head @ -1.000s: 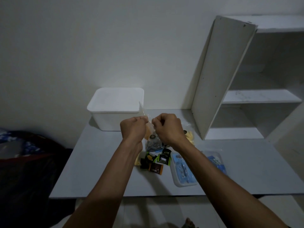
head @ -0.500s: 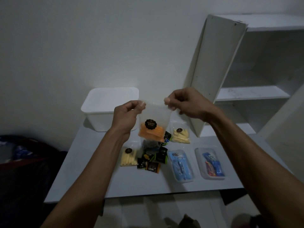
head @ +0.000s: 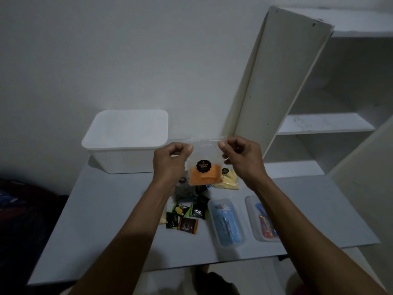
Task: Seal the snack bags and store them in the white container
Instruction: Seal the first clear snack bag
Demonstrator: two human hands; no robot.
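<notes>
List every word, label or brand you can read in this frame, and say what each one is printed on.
"Singkong Balado": round black sticker on the clear bag of orange chips, held up by the left hand and right hand.
"nextar": green sachet on the table.
Too small or blurred: the other dark sachets, the blue packs.

**A dim room in a home**

A plain white wall is filling twelve o'clock; an open white shelf unit is standing at two o'clock on a white table, and dark bedding-like fabric is lying at nine o'clock.
</notes>
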